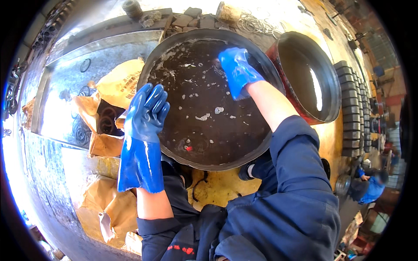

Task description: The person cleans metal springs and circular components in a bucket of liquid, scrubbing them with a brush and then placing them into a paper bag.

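The basin (209, 167) holds opaque dark liquid (204, 98); the right hand (237, 69) looks blurred.

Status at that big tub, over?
Glossy blue-gloved left hand open; blue-gloved right hand blurred, grip unclear. Large round dark tub holds murky brown liquid. Pale foamy patches afloat.

Wide round basin (209, 166), dark grey, rim slightly wavy; upright, mouth up. Holds murky dark-brown liquid (239, 134); basin's bottom mostly hidden. Pale flecks (202, 117) scattered across surface; one brighter clump (219, 110) near basin's centre; whitish streaks (169, 77) toward its far-left wall. Small red scrap (188, 148) inside basin's near-left edge.
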